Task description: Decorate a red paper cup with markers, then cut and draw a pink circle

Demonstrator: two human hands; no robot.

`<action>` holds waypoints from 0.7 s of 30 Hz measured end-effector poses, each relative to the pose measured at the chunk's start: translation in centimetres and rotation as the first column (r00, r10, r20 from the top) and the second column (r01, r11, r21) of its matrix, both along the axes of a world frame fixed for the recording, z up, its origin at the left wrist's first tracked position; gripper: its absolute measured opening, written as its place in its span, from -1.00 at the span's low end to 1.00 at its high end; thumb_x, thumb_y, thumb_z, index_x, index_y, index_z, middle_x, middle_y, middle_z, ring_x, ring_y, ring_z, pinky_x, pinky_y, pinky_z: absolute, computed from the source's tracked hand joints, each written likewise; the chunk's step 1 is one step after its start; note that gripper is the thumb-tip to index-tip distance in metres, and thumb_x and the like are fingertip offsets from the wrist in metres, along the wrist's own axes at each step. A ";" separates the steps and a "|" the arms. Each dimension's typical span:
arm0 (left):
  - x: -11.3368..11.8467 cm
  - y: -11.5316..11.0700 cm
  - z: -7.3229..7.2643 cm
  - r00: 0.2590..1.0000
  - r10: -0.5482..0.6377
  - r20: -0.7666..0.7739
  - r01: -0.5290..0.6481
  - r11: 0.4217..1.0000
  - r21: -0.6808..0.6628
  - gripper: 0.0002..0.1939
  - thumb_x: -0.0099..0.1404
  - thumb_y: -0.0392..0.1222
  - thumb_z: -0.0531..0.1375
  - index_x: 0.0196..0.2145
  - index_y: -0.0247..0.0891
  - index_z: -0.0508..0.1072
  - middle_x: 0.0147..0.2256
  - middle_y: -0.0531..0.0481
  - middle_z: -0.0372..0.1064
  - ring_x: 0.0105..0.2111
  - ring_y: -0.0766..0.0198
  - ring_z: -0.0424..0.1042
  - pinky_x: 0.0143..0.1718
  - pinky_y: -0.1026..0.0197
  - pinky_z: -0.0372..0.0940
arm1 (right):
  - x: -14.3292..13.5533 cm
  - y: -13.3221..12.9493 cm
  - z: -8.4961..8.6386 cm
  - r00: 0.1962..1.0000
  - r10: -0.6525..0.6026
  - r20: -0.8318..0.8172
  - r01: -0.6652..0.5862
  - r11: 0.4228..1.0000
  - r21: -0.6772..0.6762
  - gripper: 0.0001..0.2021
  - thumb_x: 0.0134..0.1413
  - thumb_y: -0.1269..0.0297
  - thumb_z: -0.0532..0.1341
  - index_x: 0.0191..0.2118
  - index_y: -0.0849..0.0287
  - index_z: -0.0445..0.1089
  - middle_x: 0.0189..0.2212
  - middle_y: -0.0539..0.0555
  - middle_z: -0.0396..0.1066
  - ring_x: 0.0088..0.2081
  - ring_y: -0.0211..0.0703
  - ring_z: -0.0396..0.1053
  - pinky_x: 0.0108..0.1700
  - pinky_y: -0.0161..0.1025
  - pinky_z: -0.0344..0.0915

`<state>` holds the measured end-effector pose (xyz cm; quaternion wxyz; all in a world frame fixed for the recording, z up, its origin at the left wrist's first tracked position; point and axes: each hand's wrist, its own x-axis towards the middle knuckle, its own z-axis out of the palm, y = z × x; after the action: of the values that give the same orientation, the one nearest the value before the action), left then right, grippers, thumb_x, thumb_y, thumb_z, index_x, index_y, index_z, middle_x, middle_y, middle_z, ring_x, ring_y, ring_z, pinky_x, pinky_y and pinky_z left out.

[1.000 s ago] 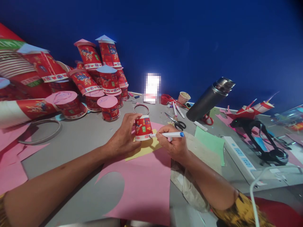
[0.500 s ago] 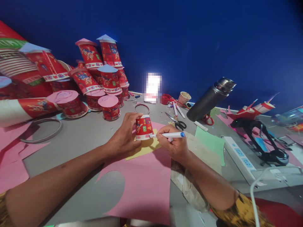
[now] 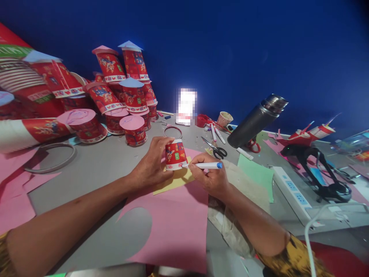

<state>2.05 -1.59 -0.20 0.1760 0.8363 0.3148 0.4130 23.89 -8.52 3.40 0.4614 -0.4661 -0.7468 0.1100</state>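
Observation:
My left hand (image 3: 152, 163) grips a red paper cup (image 3: 176, 153) from its left side, with the white rim band facing down. Closed around a white marker with a blue end (image 3: 209, 166) is my right hand (image 3: 211, 175); the marker's tip meets the cup's white band near its right side. Small marks show on that band. Under the cup lies a yellow paper (image 3: 180, 180), on top of a large pink sheet (image 3: 178, 219) with a round cut-out.
Stacked red cups (image 3: 134, 96) with paper tops stand at the left. Scissors (image 3: 216, 148), a dark flask (image 3: 253, 123) and a glowing blurred screen (image 3: 186, 105) are farther back. A power strip (image 3: 291, 192), green paper (image 3: 256, 173) and a black strap device (image 3: 319, 169) lie right.
The cup has turned slightly in my left hand, and the marker has shifted a little. Otherwise both hands stay almost where they were.

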 end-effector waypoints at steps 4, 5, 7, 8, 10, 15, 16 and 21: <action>0.0 0.1 0.0 1.000 -0.010 -0.008 0.010 1.000 0.021 -0.09 0.07 -0.37 0.36 0.31 -0.03 0.14 0.17 -0.18 0.24 0.19 -0.10 0.38 0.18 -0.22 0.45 | 0.1 0.0 0.0 1.000 -0.022 0.001 0.022 1.000 -0.007 -0.84 0.26 0.25 0.24 -0.37 0.10 0.47 -0.49 0.00 0.51 -0.54 -0.27 0.36 -0.45 -0.32 0.27; 0.0 0.1 0.0 1.000 -0.012 -0.010 0.012 1.000 0.022 -0.10 0.07 -0.37 0.37 0.31 -0.03 0.15 0.17 -0.17 0.25 0.19 -0.10 0.37 0.18 -0.21 0.45 | 0.1 0.0 0.0 1.000 -0.022 -0.007 0.022 1.000 -0.002 -0.83 0.26 0.24 0.23 -0.37 0.10 0.47 -0.49 0.00 0.52 -0.53 -0.26 0.37 -0.44 -0.32 0.28; 0.0 0.1 0.0 1.000 -0.012 -0.005 0.012 1.000 0.019 -0.10 0.08 -0.37 0.36 0.32 -0.04 0.15 0.16 -0.17 0.26 0.19 -0.10 0.37 0.18 -0.21 0.44 | 0.1 -0.1 0.0 1.000 -0.016 -0.013 0.016 1.000 0.013 -0.83 0.27 0.25 0.23 -0.36 0.11 0.47 -0.48 0.01 0.53 -0.52 -0.27 0.37 -0.44 -0.32 0.28; -0.1 0.1 0.0 1.000 -0.012 -0.002 0.012 1.000 0.014 -0.10 0.08 -0.37 0.36 0.32 -0.04 0.15 0.16 -0.17 0.26 0.19 -0.10 0.36 0.18 -0.21 0.44 | 0.1 0.0 0.0 1.000 -0.011 -0.009 0.011 1.000 0.019 -0.83 0.27 0.25 0.23 -0.36 0.11 0.48 -0.48 0.01 0.53 -0.53 -0.27 0.37 -0.43 -0.32 0.28; -0.1 0.0 0.0 1.000 -0.014 0.002 0.014 1.000 0.004 -0.10 0.08 -0.37 0.36 0.33 -0.04 0.16 0.17 -0.17 0.26 0.19 -0.11 0.36 0.18 -0.21 0.44 | 0.1 0.0 -0.1 1.000 -0.001 0.008 0.001 1.000 0.028 -0.84 0.27 0.26 0.23 -0.35 0.11 0.48 -0.48 0.00 0.53 -0.53 -0.28 0.36 -0.43 -0.32 0.27; 0.0 0.1 0.2 1.000 -0.011 -0.010 0.011 0.999 0.041 -0.11 0.11 -0.33 0.40 0.33 -0.05 0.17 0.15 -0.17 0.28 0.17 -0.09 0.36 0.18 -0.20 0.44 | 0.1 0.1 -0.2 1.000 -0.015 -0.010 0.016 1.000 0.019 -0.83 0.27 0.23 0.23 -0.35 0.11 0.49 -0.48 0.01 0.53 -0.52 -0.26 0.37 -0.43 -0.32 0.29; 0.0 0.1 0.1 1.000 -0.007 -0.008 0.008 0.999 0.046 -0.12 0.12 -0.31 0.41 0.32 -0.06 0.17 0.14 -0.17 0.29 0.16 -0.09 0.37 0.17 -0.20 0.44 | 0.1 0.1 -0.2 1.000 -0.017 -0.010 0.017 1.000 0.013 -0.83 0.27 0.23 0.23 -0.35 0.11 0.49 -0.47 0.01 0.53 -0.52 -0.26 0.37 -0.43 -0.32 0.29; 0.1 0.2 -0.2 1.000 0.014 0.024 -0.015 1.000 0.024 -0.13 0.12 -0.22 0.46 0.32 -0.07 0.21 0.15 -0.20 0.28 0.16 -0.12 0.39 0.18 -0.21 0.44 | 0.1 0.1 -0.2 1.000 -0.014 0.026 0.014 1.000 0.006 -0.83 0.27 0.24 0.23 -0.35 0.10 0.50 -0.49 0.00 0.52 -0.54 -0.27 0.36 -0.44 -0.32 0.28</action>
<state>2.17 -1.40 -0.45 0.1666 0.8311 0.3138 0.4279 24.01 -8.47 3.21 0.4536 -0.4714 -0.7499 0.0985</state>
